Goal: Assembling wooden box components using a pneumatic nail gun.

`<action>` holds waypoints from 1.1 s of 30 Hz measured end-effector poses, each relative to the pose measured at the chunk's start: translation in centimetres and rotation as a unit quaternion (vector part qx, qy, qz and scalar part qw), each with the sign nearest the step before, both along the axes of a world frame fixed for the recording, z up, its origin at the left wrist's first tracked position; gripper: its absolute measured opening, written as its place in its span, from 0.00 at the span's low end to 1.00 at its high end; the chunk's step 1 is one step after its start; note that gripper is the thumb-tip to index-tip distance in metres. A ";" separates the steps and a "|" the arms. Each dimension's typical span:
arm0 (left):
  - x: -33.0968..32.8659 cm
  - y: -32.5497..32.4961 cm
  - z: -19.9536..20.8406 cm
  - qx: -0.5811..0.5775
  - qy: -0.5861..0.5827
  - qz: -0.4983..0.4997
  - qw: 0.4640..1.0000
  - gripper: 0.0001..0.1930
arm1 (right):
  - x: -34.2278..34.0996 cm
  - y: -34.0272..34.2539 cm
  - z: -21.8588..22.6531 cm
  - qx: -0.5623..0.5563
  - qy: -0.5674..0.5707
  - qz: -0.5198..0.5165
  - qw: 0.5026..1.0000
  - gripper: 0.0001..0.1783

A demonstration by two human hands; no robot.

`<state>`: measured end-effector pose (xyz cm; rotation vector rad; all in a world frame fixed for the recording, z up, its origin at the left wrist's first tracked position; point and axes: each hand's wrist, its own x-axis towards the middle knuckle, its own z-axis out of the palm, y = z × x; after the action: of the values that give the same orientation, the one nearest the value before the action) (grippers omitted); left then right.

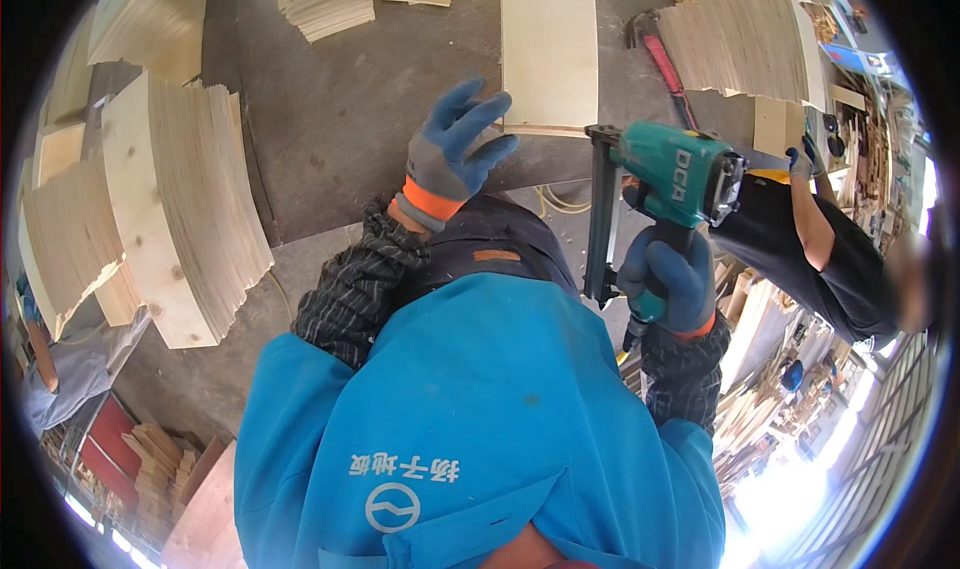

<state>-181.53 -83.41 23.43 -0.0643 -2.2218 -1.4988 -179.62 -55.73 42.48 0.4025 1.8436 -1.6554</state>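
Note:
My right hand [678, 279], in a blue-and-grey glove with an orange cuff, is wrapped round the grip of a teal nail gun [665, 164]. The gun's nose is at the near right corner of a long pale wooden board [550, 54] on the dark worktable [350, 119]; whether they touch I cannot tell. My left hand [455, 147], gloved alike, has its fingers spread. Its fingertips are by the near left corner of the board, and it holds nothing. A thin strip runs along the board's near end.
A hammer [663, 64] with a red handle lies right of the board. Tall stacks of thin boards stand at left [190, 209] and far right [740, 49]. A person in black [800, 239] with gloved hands works at right. A yellowish hose [565, 204] hangs below the table edge.

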 end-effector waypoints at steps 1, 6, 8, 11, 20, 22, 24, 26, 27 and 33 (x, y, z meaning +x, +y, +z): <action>-0.1 -0.2 -0.3 -0.008 0.011 -0.014 1.000 0.26 | -0.2 -0.9 0.2 0.000 0.000 0.001 1.000 0.31; -0.5 -0.3 -1.2 0.001 0.031 -0.034 0.999 0.22 | -1.4 -3.5 -0.2 -0.020 -0.017 0.073 0.997 0.12; -0.6 -0.5 -1.4 -0.018 0.050 -0.037 0.998 0.21 | -1.5 -3.7 -0.8 -0.005 -0.024 0.089 0.996 0.14; -0.5 -0.6 -1.7 -0.036 0.054 -0.039 0.997 0.21 | -1.6 -4.7 -1.1 -0.017 -0.025 0.078 0.997 0.15; -0.6 -0.8 -1.7 -0.044 0.067 -0.042 0.996 0.22 | -1.9 -5.4 -1.5 -0.002 -0.040 0.100 0.994 0.15; -0.6 -0.8 -1.7 -0.042 0.071 -0.043 0.996 0.22 | -1.9 -5.4 -1.3 0.002 -0.045 0.099 0.994 0.14; -0.6 -0.8 -1.8 -0.038 0.075 -0.045 0.995 0.23 | -1.9 -5.5 -1.3 0.006 -0.043 0.099 0.994 0.14; -0.5 -0.9 -1.8 -0.045 0.063 -0.048 0.996 0.23 | -2.0 -5.8 -1.1 0.009 -0.041 0.099 0.994 0.14; -0.5 -0.8 -1.9 -0.045 0.063 -0.048 0.996 0.23 | -2.1 -6.0 -0.9 0.012 -0.040 0.103 0.994 0.15; -0.7 -0.8 -1.9 -0.038 0.074 -0.037 0.996 0.21 | -1.9 -5.4 -0.7 0.013 -0.042 0.097 0.994 0.24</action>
<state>-182.19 -84.18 21.52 -0.2743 -2.1782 -1.3992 -181.52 -61.16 41.79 0.2896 1.7823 -1.4637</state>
